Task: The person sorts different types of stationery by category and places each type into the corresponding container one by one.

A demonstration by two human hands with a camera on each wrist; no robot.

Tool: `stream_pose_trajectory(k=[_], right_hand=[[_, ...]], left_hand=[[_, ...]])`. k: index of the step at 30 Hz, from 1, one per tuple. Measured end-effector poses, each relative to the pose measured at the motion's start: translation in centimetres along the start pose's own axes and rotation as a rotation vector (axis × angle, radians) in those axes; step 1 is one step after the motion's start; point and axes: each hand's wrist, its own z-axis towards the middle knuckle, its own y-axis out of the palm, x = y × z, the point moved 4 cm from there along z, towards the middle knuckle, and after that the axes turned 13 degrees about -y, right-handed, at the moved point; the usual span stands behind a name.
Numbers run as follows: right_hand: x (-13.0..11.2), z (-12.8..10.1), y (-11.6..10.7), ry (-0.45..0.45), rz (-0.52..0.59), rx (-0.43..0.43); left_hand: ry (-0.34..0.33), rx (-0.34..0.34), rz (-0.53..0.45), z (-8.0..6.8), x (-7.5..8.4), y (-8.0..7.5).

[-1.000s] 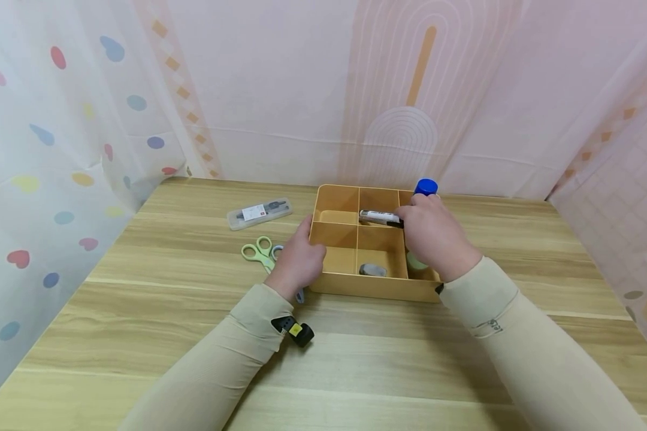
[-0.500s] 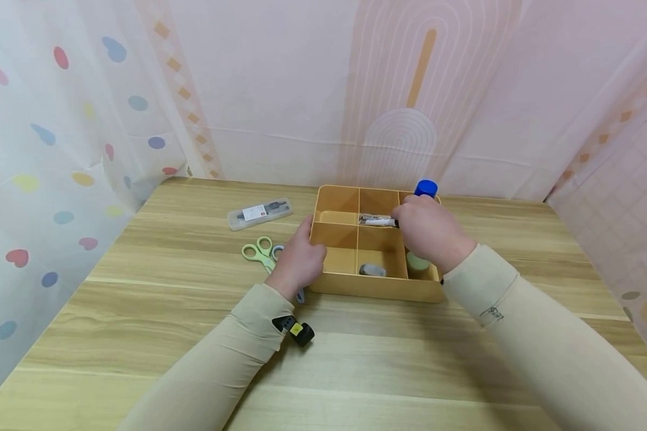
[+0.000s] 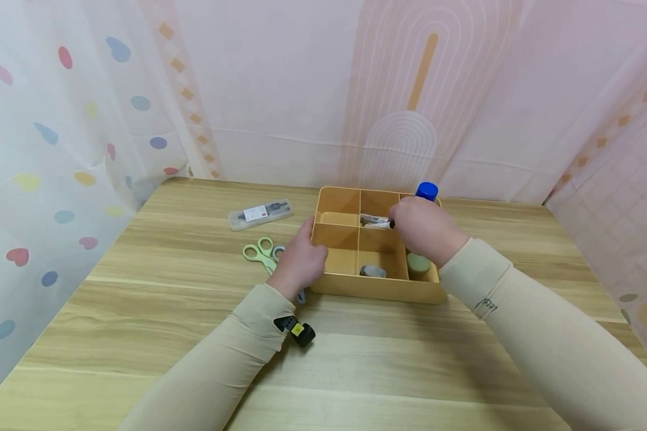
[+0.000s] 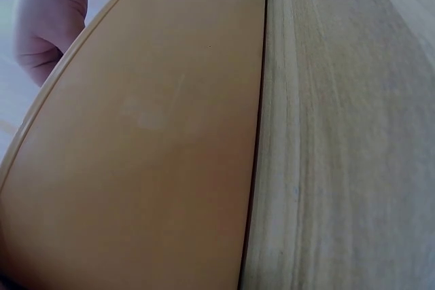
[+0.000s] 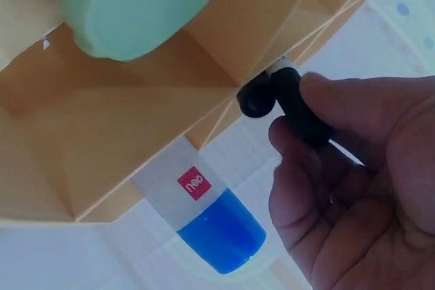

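Over the tan, plastic-looking divided box (image 5: 136, 134), from the right wrist, can see the right hand (image 5: 353, 188) with thumb and forefinger clamped on the thick black end of a slim white marker (image 5: 299, 103), just beside a second black-ended marker (image 5: 257, 98). Would judge the first light, stiff and smooth, hardly fragile but apt to roll; best to hold by that thicker end. From the head, can find both white barrels within the back-middle compartment, and the left hand (image 3: 302, 258) holding the box's left wall between thumb and fingers. From the left wrist, can make out the box's outer wall on the wood-grain table (image 4: 353, 134), but cannot tell the left fingers' state.
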Motion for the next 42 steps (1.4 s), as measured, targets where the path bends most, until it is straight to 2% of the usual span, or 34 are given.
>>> stream_pose_trajectory(k=[4, 13, 22, 27, 30, 34, 42], right_hand=[[0.2, 0.0, 0.3, 0.005, 0.01, -0.026], [0.2, 0.3, 0.7, -0.044, -0.074, -0.041], [0.3, -0.2, 0.7, 0.004, 0.065, -0.033], [0.0, -0.7, 0.4, 0.024, 0.095, -0.051], [-0.1, -1.2, -0.1, 0.035, 0.1, -0.027], [0.2, -2.3, -1.1, 0.02, 0.086, 0.05], [2.0, -5.5, -2.7, 0.116, 0.145, 0.178]], left_hand=[[0.004, 0.001, 0.006, 0.0, 0.1, 0.1], [0.012, 0.01, 0.016, 0.1, 0.1, 0.1], [0.019, 0.009, 0.008, 0.0, 0.2, 0.0], [0.017, 0.002, -0.007, 0.1, 0.1, 0.0], [0.017, 0.001, -0.008, 0.1, 0.1, 0.0], [0.012, 0.0, -0.006, 0.1, 0.1, 0.0], [0.01, 0.001, 0.0, 0.1, 0.2, 0.0]])
